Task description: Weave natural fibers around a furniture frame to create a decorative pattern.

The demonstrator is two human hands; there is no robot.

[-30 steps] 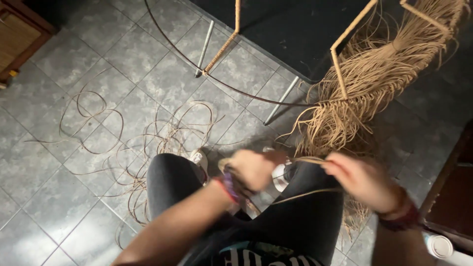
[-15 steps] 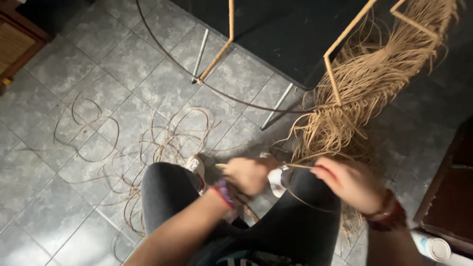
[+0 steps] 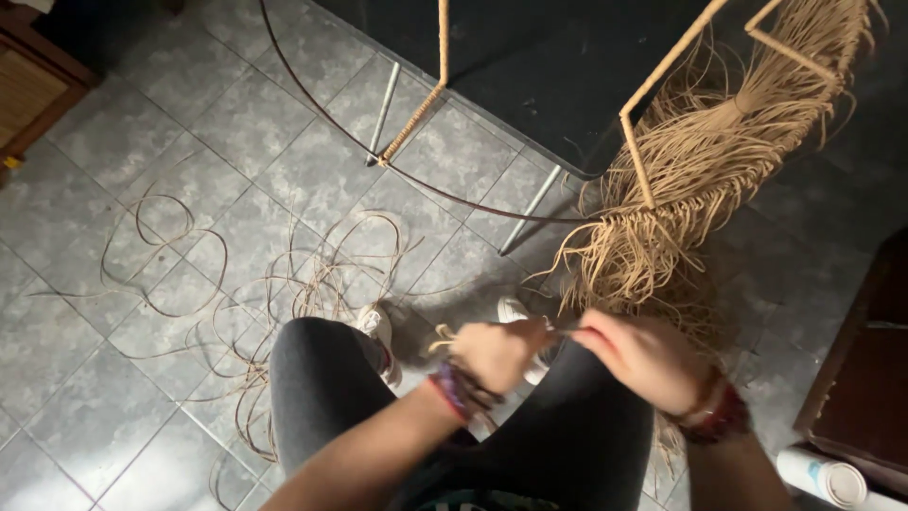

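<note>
A grey tiled floor [image 3: 113, 416] fills the view, with a dark mat [image 3: 549, 66] at the top. On it stands a metal frame [image 3: 416, 123] with a curved dark hoop, grey legs and tan-wrapped bars. A thick bundle of tan fibre strands [image 3: 700, 180] hangs from the frame's right bars down to the floor, just above the hands. Loose strands [image 3: 284, 284] curl over the tiles to the left, near a white shoe [image 3: 376, 326]. A dark wooden cabinet [image 3: 865, 378] stands at the right edge, with a white roll [image 3: 821, 476] below it.

Above the person's dark-trousered knees, the left hand [image 3: 494, 352] and right hand [image 3: 641, 358] are both closed, pinching one thin strand [image 3: 560, 330] between them. The strand runs roughly left to right, nearly level, stretched short between the hands, with a pale end [image 3: 441, 337] poking out left of the left fist.
</note>
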